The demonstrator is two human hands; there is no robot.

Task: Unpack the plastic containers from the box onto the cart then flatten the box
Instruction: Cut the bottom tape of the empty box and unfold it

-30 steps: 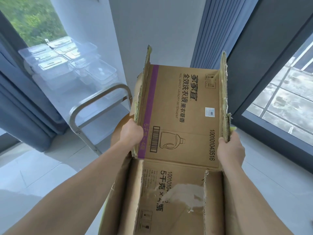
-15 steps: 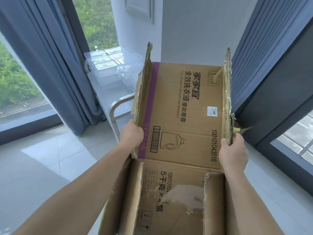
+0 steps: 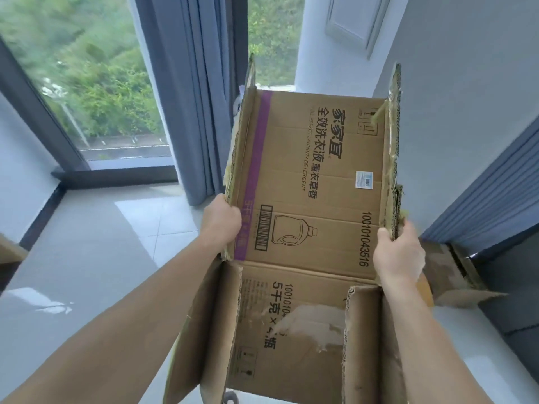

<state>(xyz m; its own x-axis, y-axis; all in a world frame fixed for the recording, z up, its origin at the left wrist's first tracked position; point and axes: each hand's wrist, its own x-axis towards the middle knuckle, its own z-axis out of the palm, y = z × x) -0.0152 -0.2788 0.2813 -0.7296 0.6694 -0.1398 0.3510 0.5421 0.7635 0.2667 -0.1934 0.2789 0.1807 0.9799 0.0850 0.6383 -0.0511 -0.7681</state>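
I hold a brown cardboard box (image 3: 315,182) up in front of me, opened out with its printed panel facing me and its two side walls standing on edge. My left hand (image 3: 220,221) grips the left wall near the purple stripe. Over on the other side, my right hand (image 3: 399,253) grips the torn right wall. Lower flaps hang down between my forearms. The cart and the plastic containers are out of view.
Blue curtains (image 3: 189,91) hang by a large window (image 3: 81,77) at the left. Pale floor tiles (image 3: 87,258) spread below. More flat cardboard (image 3: 446,275) lies on the floor at the right, beside a dark door frame (image 3: 507,275).
My view has swung left with the box, so the cart and the plastic containers have slipped out of sight behind it. Both hands keep the same grip on the side walls.
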